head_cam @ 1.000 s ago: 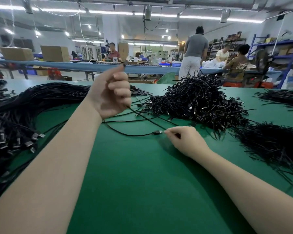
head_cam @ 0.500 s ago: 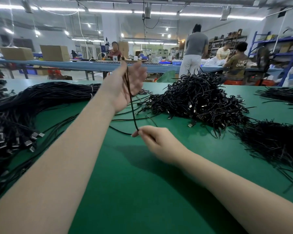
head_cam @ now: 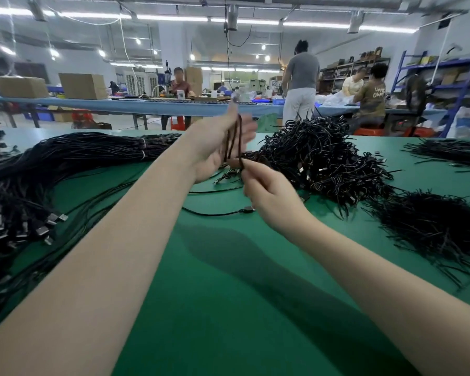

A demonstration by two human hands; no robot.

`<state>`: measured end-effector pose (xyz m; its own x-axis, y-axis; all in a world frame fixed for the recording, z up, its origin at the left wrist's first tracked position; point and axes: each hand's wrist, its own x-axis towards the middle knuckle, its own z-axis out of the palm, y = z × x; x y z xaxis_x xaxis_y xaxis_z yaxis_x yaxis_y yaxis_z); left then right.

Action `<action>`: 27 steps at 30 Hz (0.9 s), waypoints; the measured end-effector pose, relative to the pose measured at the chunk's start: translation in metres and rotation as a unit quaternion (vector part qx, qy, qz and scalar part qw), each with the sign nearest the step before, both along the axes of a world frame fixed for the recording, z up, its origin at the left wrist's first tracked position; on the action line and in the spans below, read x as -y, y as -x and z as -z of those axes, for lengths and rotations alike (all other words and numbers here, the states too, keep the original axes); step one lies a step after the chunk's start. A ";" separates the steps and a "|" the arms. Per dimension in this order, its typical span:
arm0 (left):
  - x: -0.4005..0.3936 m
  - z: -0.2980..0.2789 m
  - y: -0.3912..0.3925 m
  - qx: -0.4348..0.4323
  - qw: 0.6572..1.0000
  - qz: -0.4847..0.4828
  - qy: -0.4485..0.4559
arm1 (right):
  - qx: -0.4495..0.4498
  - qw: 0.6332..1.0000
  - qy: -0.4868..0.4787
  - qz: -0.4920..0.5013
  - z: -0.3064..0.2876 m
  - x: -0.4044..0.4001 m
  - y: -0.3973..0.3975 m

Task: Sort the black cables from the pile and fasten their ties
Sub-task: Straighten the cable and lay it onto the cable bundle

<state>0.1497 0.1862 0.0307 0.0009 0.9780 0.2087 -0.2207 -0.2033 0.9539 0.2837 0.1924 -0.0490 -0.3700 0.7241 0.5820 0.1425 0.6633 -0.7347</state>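
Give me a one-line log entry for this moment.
left hand: raised, cable strands across palm | right hand: pinching cable's lower end | pile: behind hands | ties: not fastened

The right hand now sits just under the left hand, the cable doubled into several strands.
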 end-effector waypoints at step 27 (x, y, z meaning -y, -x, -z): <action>0.003 0.006 -0.010 0.095 0.991 0.089 0.033 | 0.016 0.986 0.161 0.039 0.000 -0.009 -0.016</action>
